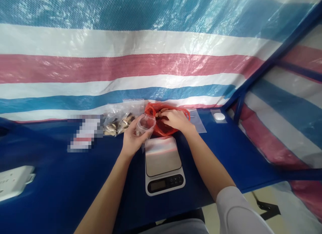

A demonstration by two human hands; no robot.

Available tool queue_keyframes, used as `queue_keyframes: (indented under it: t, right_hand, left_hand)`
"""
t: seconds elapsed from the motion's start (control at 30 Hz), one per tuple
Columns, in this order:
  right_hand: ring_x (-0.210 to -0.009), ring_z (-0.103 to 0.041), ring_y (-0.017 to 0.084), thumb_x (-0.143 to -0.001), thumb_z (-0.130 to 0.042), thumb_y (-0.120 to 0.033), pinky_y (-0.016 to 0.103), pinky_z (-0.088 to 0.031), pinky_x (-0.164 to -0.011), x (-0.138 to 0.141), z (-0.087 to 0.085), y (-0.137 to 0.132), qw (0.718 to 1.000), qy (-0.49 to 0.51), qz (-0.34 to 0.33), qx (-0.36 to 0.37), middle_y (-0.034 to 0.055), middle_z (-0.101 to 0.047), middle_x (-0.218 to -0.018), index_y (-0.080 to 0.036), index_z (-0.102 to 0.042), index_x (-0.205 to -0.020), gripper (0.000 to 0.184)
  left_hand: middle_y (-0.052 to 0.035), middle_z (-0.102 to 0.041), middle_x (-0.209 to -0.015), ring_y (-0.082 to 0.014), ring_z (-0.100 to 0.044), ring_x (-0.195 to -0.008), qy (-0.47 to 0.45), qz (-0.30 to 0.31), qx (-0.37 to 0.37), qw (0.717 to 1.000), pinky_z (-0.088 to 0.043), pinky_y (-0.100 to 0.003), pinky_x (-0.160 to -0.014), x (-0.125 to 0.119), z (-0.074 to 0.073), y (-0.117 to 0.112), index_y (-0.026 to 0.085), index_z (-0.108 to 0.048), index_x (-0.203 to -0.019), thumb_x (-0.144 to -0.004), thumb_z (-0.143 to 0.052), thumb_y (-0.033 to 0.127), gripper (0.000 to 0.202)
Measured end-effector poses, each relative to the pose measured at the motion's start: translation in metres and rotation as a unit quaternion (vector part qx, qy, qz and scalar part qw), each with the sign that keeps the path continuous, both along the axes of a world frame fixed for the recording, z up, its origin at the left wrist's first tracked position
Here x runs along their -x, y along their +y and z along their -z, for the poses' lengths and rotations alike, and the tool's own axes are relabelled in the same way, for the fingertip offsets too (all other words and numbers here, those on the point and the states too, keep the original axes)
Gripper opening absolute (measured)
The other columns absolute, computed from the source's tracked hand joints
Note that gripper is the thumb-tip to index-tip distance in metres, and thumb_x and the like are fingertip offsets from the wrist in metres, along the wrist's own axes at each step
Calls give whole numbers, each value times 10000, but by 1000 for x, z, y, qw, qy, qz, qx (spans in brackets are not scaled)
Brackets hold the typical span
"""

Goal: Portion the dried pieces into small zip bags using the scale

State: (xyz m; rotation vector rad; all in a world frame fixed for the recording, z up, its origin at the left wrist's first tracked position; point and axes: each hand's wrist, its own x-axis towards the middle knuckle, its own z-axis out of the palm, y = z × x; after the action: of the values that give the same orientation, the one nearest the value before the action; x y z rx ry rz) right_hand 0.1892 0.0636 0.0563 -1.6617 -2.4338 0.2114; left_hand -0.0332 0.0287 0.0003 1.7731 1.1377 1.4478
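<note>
Clear bag (145,125) clamped in our left hand (132,138) beside the scale (163,156) could drop if our curled right hand (177,120) in the red bag (163,128) bumps it.

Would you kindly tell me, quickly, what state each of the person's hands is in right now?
Left hand: closed, holding a clear plastic bag.
Right hand: curled at a red plastic bag; whether it holds anything cannot be told.

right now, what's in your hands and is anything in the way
Left hand holding clear plastic bag. Right hand in red plastic bag. Digital kitchen scale in front, platform bare, not in the way.
</note>
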Motion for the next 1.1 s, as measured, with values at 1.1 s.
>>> queue_keyframes:
  t: [1.1]
  right_hand:
    - [-1174, -664, 259, -1004, -539, -355, 343, -523, -911, 19, 21, 9, 1000, 25, -7, -15, 47, -731, -1284, -309, -713, -1300, 346]
  left_hand:
    - [-97, -735, -1234, -283, -699, -1156, -9, 9, -11, 1000, -539, -472, -1078, 2, 0, -1, 230, -667, -1330, -792, -822, 414, 589]
